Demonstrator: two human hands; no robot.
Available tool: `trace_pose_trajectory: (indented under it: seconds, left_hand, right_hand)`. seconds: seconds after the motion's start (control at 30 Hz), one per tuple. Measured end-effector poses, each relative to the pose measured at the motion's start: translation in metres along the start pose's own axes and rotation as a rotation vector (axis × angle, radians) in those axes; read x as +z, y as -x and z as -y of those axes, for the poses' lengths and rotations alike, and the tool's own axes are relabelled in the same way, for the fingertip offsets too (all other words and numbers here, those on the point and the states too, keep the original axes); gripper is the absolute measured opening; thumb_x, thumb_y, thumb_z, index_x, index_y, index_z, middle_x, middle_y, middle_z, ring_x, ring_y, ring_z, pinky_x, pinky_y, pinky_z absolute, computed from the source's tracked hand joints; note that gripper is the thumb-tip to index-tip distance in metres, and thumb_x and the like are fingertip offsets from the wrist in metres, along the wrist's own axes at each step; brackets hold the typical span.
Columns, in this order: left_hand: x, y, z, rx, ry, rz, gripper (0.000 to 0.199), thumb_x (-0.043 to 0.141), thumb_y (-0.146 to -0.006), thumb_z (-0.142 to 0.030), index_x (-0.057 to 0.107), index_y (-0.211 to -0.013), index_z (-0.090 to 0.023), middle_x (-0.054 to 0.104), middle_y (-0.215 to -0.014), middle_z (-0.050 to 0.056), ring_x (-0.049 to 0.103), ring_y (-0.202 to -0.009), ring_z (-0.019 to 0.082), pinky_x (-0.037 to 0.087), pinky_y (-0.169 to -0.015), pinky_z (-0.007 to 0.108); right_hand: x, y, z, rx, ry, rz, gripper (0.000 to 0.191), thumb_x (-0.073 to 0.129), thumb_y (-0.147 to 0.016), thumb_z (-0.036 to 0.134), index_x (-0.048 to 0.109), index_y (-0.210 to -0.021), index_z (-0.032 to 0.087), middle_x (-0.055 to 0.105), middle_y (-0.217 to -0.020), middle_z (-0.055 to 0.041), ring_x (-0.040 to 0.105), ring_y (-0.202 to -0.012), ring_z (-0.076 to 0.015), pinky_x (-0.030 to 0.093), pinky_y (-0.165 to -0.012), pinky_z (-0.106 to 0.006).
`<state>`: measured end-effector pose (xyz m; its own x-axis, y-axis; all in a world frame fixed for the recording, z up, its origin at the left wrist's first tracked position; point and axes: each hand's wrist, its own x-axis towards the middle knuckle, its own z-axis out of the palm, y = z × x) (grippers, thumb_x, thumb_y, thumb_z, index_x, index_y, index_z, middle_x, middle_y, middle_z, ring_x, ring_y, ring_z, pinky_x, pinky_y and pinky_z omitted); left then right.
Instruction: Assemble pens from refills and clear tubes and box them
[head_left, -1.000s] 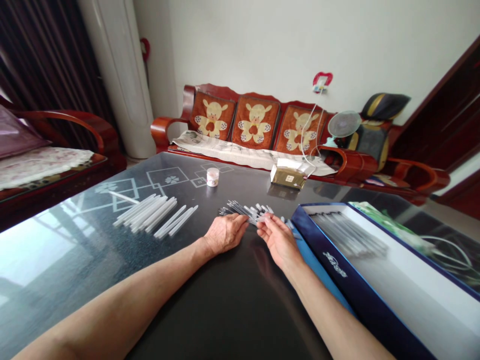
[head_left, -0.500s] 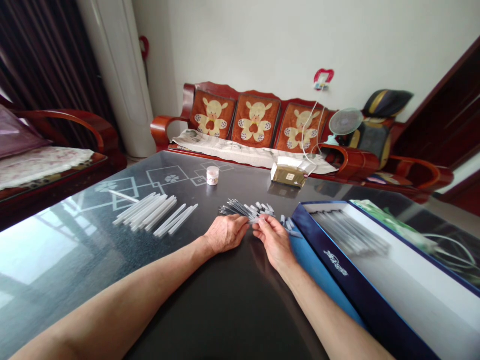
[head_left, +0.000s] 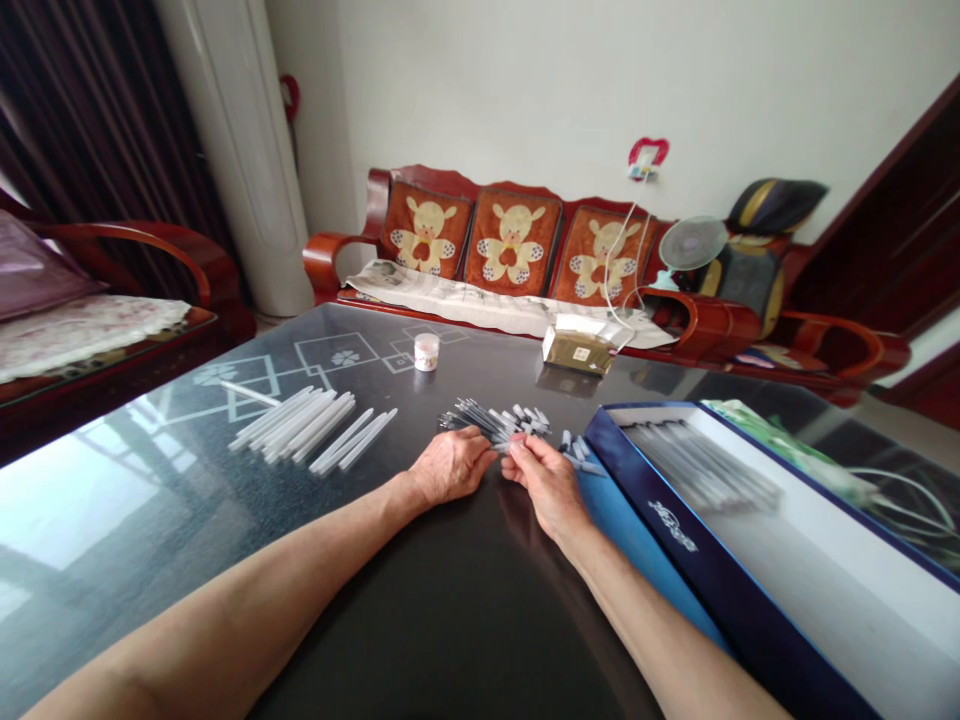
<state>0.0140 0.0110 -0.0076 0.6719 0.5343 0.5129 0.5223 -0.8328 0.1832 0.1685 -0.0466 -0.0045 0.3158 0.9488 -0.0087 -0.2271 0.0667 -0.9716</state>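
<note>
Your work surface is a glass-topped desk (head_left: 127,560), with a red wooden sofa (head_left: 510,240) beyond it and an open box (head_left: 675,530) with a dark blue rim at the right. The box holds a blurred batch of thin rods (head_left: 701,465). On the left of the desk lies a group of slim white tubes (head_left: 292,425), set roughly parallel, while a small lidded jar (head_left: 426,352) and a cardboard packet (head_left: 579,350) stand toward the far edge. Judging by this layout, the boxed rods and the aligned tubes appear already set out, whereas a loose fan of dark-tipped rods (head_left: 487,420) at centre appears left to handle, with a few short pieces (head_left: 576,450) just beside it near the box. Your left hand (head_left: 450,467) lies flat against the near end of the fan, touching it with no visible grip. Your right hand (head_left: 546,487) is just beside it, its fingers (head_left: 517,450) closed in a pinch on the fan's near edge; you cannot tell how many rods they hold.
</note>
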Motion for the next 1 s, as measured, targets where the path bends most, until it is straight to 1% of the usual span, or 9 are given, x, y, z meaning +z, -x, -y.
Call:
trace_pose_trajectory:
  seconds: [0.3, 0.47, 0.53, 0.6, 0.73, 0.8, 0.87, 0.93, 1.0]
  left_hand:
    - [0.000, 0.003, -0.001, 0.043, -0.123, -0.017, 0.039, 0.034, -0.099, -0.030, 0.061, -0.077, -0.013, 0.057, -0.075, 0.006, 0.055, -0.061, 0.014, 0.046, -0.056, 0.025]
    - [-0.001, 0.001, -0.002, 0.018, -0.133, 0.011, 0.037, 0.036, -0.098, -0.031, 0.063, -0.081, -0.014, 0.058, -0.078, 0.006, 0.057, -0.065, 0.015, 0.046, -0.057, 0.025]
    - [-0.001, 0.001, -0.001, 0.031, -0.134, -0.013, 0.035, 0.037, -0.098, -0.032, 0.064, -0.084, -0.014, 0.059, -0.079, 0.006, 0.058, -0.070, 0.016, 0.048, -0.061, 0.025]
    - [-0.001, 0.001, 0.000, 0.065, -0.134, -0.071, 0.033, 0.039, -0.098, -0.032, 0.066, -0.089, -0.016, 0.060, -0.080, 0.006, 0.059, -0.076, 0.018, 0.050, -0.068, 0.028]
    - [-0.001, 0.000, 0.003, 0.146, -0.095, -0.182, 0.028, 0.042, -0.097, -0.030, 0.064, -0.101, -0.014, 0.062, -0.083, 0.008, 0.059, -0.077, 0.018, 0.052, -0.074, 0.031]
    - [-0.002, -0.001, 0.003, 0.187, -0.084, -0.225, 0.028, 0.044, -0.097, -0.029, 0.059, -0.114, -0.013, 0.064, -0.091, 0.010, 0.060, -0.082, 0.019, 0.052, -0.077, 0.032]
    - [-0.004, -0.002, 0.002, 0.194, -0.102, -0.278, 0.036, 0.048, -0.095, -0.027, 0.050, -0.128, -0.013, 0.063, -0.108, 0.014, 0.059, -0.097, 0.024, 0.050, -0.086, 0.037]
    - [-0.007, -0.002, 0.001, 0.149, -0.134, -0.340, 0.048, 0.051, -0.092, -0.025, 0.040, -0.137, -0.014, 0.054, -0.128, 0.018, 0.052, -0.116, 0.030, 0.046, -0.096, 0.045]
    - [-0.009, -0.002, 0.001, 0.097, -0.147, -0.387, 0.056, 0.052, -0.091, -0.024, 0.033, -0.142, -0.016, 0.046, -0.137, 0.020, 0.045, -0.125, 0.033, 0.042, -0.100, 0.049]
  right_hand:
    - [0.001, 0.000, 0.006, 0.080, -0.016, 0.009, 0.039, 0.083, -0.055, 0.037, 0.068, -0.084, 0.014, 0.065, -0.063, 0.0013, 0.061, -0.056, -0.0102, 0.053, -0.057, -0.023]
    - [0.000, -0.002, 0.000, 0.016, 0.062, 0.038, 0.038, 0.076, -0.062, 0.041, 0.063, -0.086, 0.016, 0.064, -0.066, 0.0020, 0.061, -0.059, -0.0114, 0.053, -0.062, -0.026]
    - [-0.001, -0.002, 0.001, -0.073, 0.210, 0.068, 0.028, 0.071, -0.068, 0.038, 0.060, -0.083, 0.017, 0.061, -0.064, 0.0037, 0.060, -0.059, -0.0118, 0.052, -0.061, -0.027]
    - [-0.003, -0.001, 0.007, -0.225, 0.473, 0.095, 0.017, 0.067, -0.072, 0.032, 0.059, -0.079, 0.019, 0.060, -0.063, 0.0037, 0.059, -0.059, -0.0124, 0.049, -0.061, -0.026]
    - [-0.005, 0.003, 0.032, -0.575, 1.050, 0.250, 0.005, 0.060, -0.082, 0.020, 0.064, -0.083, 0.019, 0.068, -0.082, -0.0026, 0.063, -0.075, -0.0151, 0.047, -0.073, -0.027]
    - [-0.005, 0.006, 0.049, -0.630, 1.286, 0.336, 0.011, 0.056, -0.085, 0.017, 0.066, -0.088, 0.019, 0.069, -0.086, -0.0051, 0.063, -0.080, -0.0163, 0.046, -0.076, -0.027]
    - [-0.010, 0.008, 0.067, -0.628, 1.459, 0.345, 0.014, 0.054, -0.086, 0.017, 0.067, -0.091, 0.018, 0.069, -0.087, -0.0064, 0.064, -0.081, -0.0170, 0.046, -0.075, -0.027]
    - [-0.023, 0.006, 0.089, -0.640, 1.545, 0.299, 0.017, 0.053, -0.087, 0.018, 0.069, -0.093, 0.018, 0.067, -0.093, -0.0072, 0.064, -0.084, -0.0169, 0.046, -0.077, -0.026]
    - [-0.049, 0.001, 0.113, -0.659, 1.587, 0.196, 0.018, 0.053, -0.087, 0.020, 0.071, -0.091, 0.018, 0.066, -0.098, -0.0075, 0.063, -0.089, -0.0165, 0.045, -0.080, -0.025]
